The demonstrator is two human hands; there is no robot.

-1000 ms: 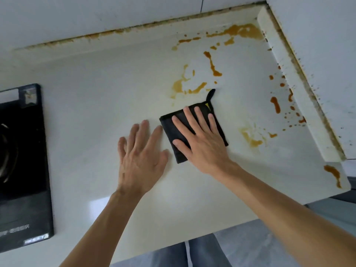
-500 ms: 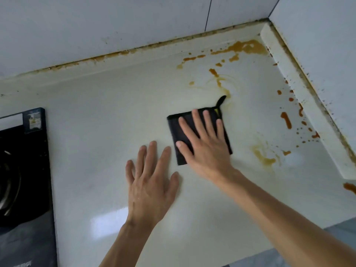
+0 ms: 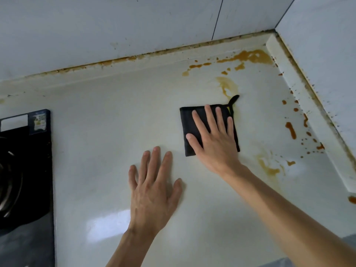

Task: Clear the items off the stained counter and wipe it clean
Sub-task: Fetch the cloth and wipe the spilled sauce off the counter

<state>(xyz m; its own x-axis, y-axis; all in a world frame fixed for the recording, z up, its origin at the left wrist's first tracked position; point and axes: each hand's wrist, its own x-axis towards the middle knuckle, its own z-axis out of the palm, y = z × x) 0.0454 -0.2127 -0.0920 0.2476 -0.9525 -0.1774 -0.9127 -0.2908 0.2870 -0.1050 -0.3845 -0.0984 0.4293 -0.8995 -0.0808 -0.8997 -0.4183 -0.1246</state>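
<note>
Cloth (image 3: 204,112) shifted farther toward corner stains (image 3: 227,86), flat right hand (image 3: 215,143) pressing; left hand (image 3: 154,189) flat on counter (image 3: 107,143).

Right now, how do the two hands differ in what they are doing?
The right hand presses flat on the black cloth, while the left hand rests on the bare counter. The right hand lies farther from the person, near the brown stains; the left hand lies nearer the stove. Both are open, with straight fingers, palm down.
</note>
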